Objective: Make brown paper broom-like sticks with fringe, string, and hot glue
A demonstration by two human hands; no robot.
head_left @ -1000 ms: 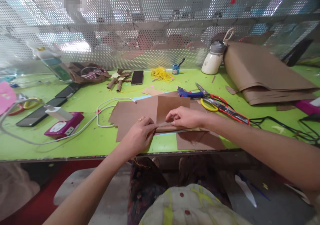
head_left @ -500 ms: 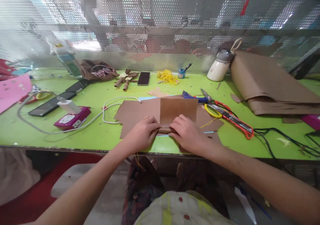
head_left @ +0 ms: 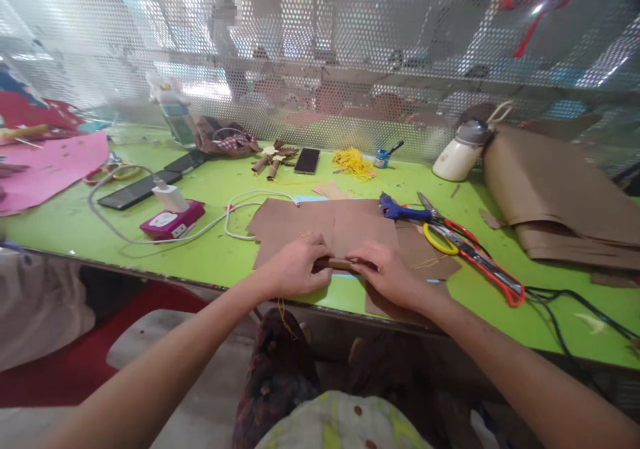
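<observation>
A sheet of brown paper (head_left: 365, 232) lies in front of me, its near edge rolled into a narrow tube (head_left: 340, 262). My left hand (head_left: 306, 267) is closed on the left end of that roll. At the other end, my right hand (head_left: 384, 270) pinches the roll between fingers and thumb. Beneath the sheet are larger pieces of brown paper (head_left: 287, 219) on the green table (head_left: 220, 262). A blue glue gun (head_left: 407, 212) and scissors (head_left: 440, 239) with a yellow handle lie to the right of the paper.
A white cable (head_left: 227, 212) runs from a charger on a purple power socket (head_left: 173, 222). Along the back are a phone (head_left: 307, 161), yellow thread (head_left: 353, 162), a small blue pot (head_left: 382, 159) and a white bottle (head_left: 460, 152). Folded brown paper (head_left: 560, 189) sits at right.
The brown sheet's far part, standing up before, now lies flatter. Both hands remain at the rolled edge. My view has turned left, bringing more of the pink sheet into sight.
</observation>
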